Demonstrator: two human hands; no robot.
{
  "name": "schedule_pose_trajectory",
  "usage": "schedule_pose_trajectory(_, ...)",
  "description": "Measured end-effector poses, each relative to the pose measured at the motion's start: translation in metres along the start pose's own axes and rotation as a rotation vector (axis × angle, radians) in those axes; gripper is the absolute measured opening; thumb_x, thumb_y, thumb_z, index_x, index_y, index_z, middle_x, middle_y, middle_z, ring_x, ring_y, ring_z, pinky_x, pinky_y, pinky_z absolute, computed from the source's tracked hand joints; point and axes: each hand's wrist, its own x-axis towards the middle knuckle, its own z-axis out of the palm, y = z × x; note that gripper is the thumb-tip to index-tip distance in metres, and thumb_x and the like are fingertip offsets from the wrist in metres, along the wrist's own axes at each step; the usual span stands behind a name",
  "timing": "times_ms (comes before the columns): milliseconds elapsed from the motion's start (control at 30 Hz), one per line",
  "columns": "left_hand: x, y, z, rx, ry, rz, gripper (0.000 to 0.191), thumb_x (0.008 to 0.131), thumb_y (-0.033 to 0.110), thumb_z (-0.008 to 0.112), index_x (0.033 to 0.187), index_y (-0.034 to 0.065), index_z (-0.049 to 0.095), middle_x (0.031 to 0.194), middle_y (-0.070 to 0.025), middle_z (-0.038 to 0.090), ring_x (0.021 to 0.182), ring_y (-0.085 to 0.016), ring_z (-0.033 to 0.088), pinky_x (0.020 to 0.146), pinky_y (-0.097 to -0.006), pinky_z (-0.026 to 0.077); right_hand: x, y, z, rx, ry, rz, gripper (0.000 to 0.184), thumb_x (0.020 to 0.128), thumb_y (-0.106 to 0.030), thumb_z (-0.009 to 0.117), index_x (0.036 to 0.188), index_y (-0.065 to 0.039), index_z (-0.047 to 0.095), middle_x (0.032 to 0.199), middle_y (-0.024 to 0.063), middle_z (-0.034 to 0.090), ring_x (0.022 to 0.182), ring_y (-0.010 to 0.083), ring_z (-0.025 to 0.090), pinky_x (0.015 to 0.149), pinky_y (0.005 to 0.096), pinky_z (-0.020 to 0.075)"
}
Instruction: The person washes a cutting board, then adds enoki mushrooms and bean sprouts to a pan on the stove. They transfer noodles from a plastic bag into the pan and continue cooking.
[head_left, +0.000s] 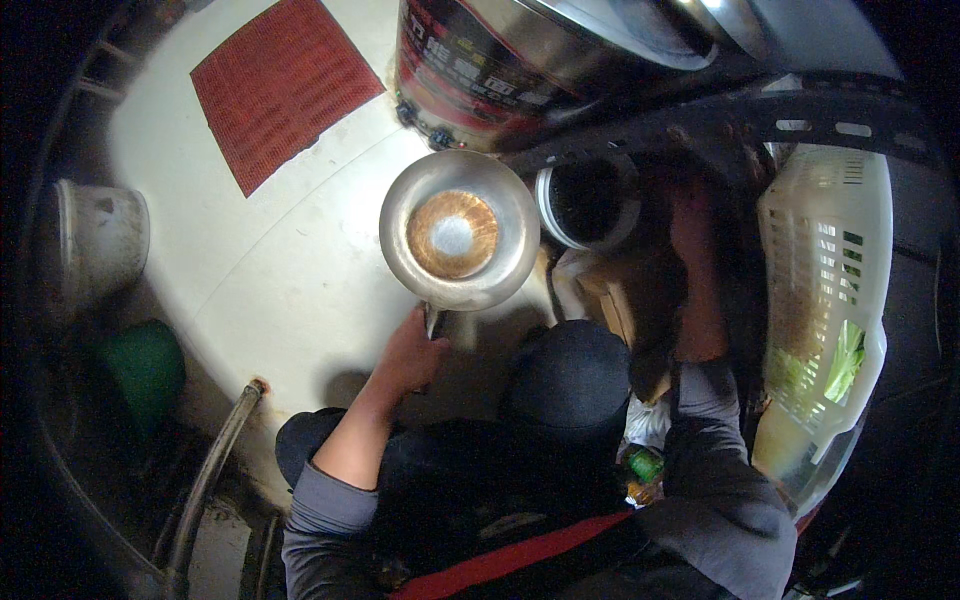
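My left hand (412, 350) grips the handle of a round metal pan (515, 225), whose inner bottom is browned around a pale centre. The pan is held upright enough to show its inside, above the pale floor. My right hand (694, 214) reaches into deep shadow beneath a dark slotted metal shelf edge (821, 126); its fingers are hidden in the dark. Left of that hand stands a white-rimmed bucket (551, 214) with a dark inside. Near my right forearm is an opened cardboard box (616, 311).
A red mat (289, 97) lies on the floor (277, 277). A large steel drum-shaped cooker (480, 82) stands ahead. At right is a white plastic basket (870, 217) with leafy greens (847, 360). A dirty white bucket (112, 232), green object (146, 367) and metal pipe (217, 465) are at left.
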Motion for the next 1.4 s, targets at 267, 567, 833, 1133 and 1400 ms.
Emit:
schedule_pose_trajectory(267,0.003,-0.008,-0.004,0.094,0.055,0.131,0.055,0.079,0.011,0.061,0.13,-0.0025,0.047,0.119,-0.0301,0.061,0.116,-0.044,0.057,0.1,-0.0476,0.045,0.017,-0.075,-0.007,-0.024,-0.196,-0.049,0.041,0.093,-0.023,0.054,0.128,-0.001,0.056,0.131,0.0268,0.053,0.12,0.0447,0.051,0.105,0.051,0.0406)
schedule_pose_trajectory(567,0.004,-0.019,0.005,0.209,0.09,0.081,0.052,0.082,0.017,0.065,0.126,-0.0042,0.048,0.116,-0.0315,0.061,0.114,-0.045,0.058,0.098,-0.0484,0.045,0.029,-0.069,0.166,0.335,-0.559,-0.025,0.054,0.081,-0.017,0.065,0.132,-0.005,0.054,0.137,0.0219,0.053,0.128,0.0445,0.048,0.11,0.048,0.0387)
schedule_pose_trajectory(833,-0.001,-0.014,0.005,0.165,0.071,0.03,0.053,0.082,0.017,0.064,0.127,-0.0037,0.046,0.115,-0.0326,0.061,0.11,-0.046,0.059,0.096,-0.049,0.047,0.012,-0.032,0.069,0.686,-0.373,0.261,0.042,0.09,-0.013,0.052,0.13,-0.004,0.054,0.128,0.0256,0.058,0.119,0.0431,0.055,0.1,0.0483,0.0449)
schedule_pose_trajectory(1133,0.012,-0.021,-0.005,0.22,0.067,0.156,0.051,0.082,0.018,0.064,0.125,-0.0041,0.047,0.117,-0.0322,0.06,0.113,-0.046,0.057,0.098,-0.0495,0.045,0.005,-0.002,0.034,-0.201,-0.087,-0.209,0.037,0.093,-0.015,0.053,0.128,-0.004,0.057,0.125,0.0203,0.06,0.112,0.04,0.058,0.096,0.049,0.0476)
schedule_pose_trajectory(1400,0.016,-0.028,0.003,0.231,0.11,0.208,0.049,0.081,0.018,0.065,0.121,-0.0037,0.047,0.116,-0.0318,0.06,0.113,-0.047,0.056,0.097,-0.0512,0.045,-0.007,0.008,-0.026,-0.384,-0.129,0.022,0.048,0.092,-0.022,0.062,0.135,-0.004,0.051,0.128,0.02,0.059,0.115,0.0378,0.058,0.1,0.0479,0.0447)
